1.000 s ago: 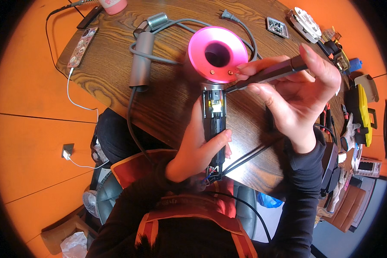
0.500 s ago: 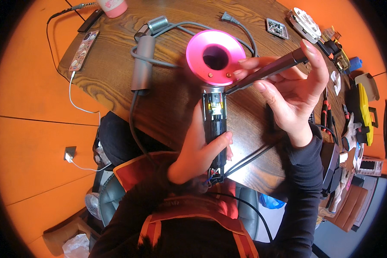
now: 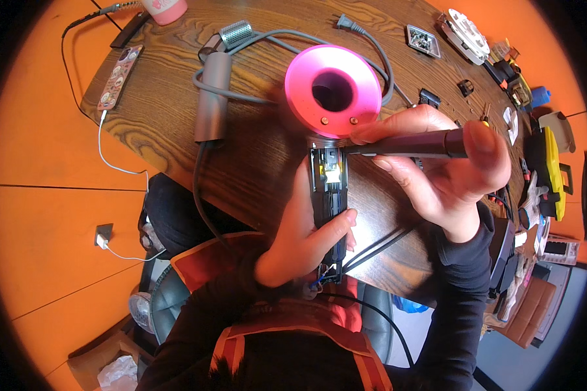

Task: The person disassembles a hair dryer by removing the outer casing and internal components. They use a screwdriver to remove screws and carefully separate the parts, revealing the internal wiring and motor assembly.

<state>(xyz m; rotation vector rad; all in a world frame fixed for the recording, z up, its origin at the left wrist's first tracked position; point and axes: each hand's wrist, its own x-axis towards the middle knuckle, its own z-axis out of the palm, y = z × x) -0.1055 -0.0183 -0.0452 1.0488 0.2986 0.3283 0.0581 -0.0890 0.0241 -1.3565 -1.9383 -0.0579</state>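
A hair dryer (image 3: 298, 88) with a pink ring-shaped head stands toward me, its handle stripped to the black inner frame. Wires show at the handle's lower end. My left hand (image 3: 306, 244) is wrapped round that handle from the left, thumb across its front. In my right hand (image 3: 447, 173) is a dark pen-shaped screwdriver (image 3: 414, 144), held nearly level. Its tip touches or nearly touches the top right of the handle, just under the pink head; the exact contact is too small to tell.
A grey cylindrical sleeve (image 3: 213, 98) with a cable through it lies left on the wooden table (image 3: 156, 111), beside a perforated metal cylinder (image 3: 235, 34). A phone (image 3: 119, 78) charges at the left edge. Far right are a small parts tray (image 3: 423, 42) and a yellow case (image 3: 554, 173).
My right hand has come lower, swinging the screwdriver from a steep slant to nearly level. The dryer has shifted slightly right and down in view, still in my left hand.
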